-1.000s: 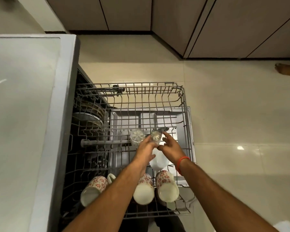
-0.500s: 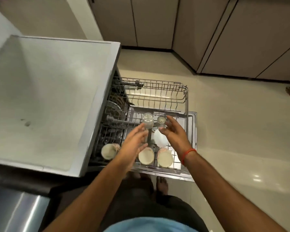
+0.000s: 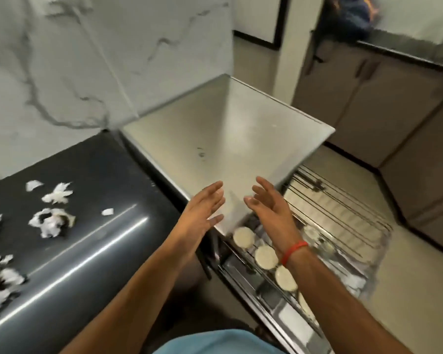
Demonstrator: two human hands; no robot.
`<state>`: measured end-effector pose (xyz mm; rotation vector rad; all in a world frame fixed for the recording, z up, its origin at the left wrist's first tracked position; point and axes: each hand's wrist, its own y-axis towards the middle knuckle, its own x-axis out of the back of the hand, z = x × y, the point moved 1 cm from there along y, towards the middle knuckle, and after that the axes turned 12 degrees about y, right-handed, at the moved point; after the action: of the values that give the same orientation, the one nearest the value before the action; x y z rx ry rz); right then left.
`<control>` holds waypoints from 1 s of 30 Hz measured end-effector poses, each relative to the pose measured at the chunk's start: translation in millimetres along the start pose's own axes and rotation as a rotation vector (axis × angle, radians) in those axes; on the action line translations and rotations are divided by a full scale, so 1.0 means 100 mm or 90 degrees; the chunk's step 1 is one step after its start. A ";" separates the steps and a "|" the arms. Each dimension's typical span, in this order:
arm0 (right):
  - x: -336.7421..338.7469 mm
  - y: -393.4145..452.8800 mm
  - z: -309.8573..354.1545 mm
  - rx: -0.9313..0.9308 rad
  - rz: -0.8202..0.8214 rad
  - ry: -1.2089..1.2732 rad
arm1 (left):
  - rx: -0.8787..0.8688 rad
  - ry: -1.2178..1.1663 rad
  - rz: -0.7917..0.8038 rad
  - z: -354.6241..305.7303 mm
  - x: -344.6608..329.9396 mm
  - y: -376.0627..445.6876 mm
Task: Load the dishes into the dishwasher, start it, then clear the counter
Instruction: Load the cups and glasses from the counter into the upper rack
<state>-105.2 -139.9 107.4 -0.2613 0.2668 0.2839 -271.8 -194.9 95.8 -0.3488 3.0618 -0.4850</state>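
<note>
Three pale round mugs (image 3: 266, 256) sit in a row in the pulled-out wire dishwasher rack (image 3: 343, 215), so from the head view I'd say loading is partly or mostly done. Further along the rack it's too blurry to tell what else is in there. The rack isn't pushed in, nothing looks started, and the dark glossy counter (image 3: 92, 221) on my left has torn white paper scraps (image 3: 51, 222) scattered over it, so clearing isn't begun.

My left hand (image 3: 202, 213) and right hand (image 3: 271, 208) hover over the near corner of the flat grey dishwasher top (image 3: 228, 139), each grip spread, fingers straight, holding nothing, palms roughly facing each other with a gap between.

Room-wise: that corner sits right under my hands, and the rack juts out over the cream tiled floor (image 3: 343, 164) toward the grey-brown lower cabinets (image 3: 368, 98). Open floor lies between rack and cabinets.
</note>
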 end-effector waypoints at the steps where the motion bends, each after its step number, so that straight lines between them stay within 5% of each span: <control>1: -0.22 0.06 0.00 0.001 0.026 -0.011 | -0.007 -0.008 -0.027 -0.03 0.19 -0.02; 15: -3.00 0.56 -0.68 -0.059 0.335 -0.113 | -0.012 -0.120 -0.367 0.03 2.70 -0.55; 30: -4.87 0.70 -1.21 -0.141 0.651 -0.273 | 0.073 -0.158 -0.680 0.22 4.05 -1.00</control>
<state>-604.1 -226.9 122.4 -0.2588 -0.0821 1.3690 -644.1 -384.9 110.9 -1.8583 2.3402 -0.5417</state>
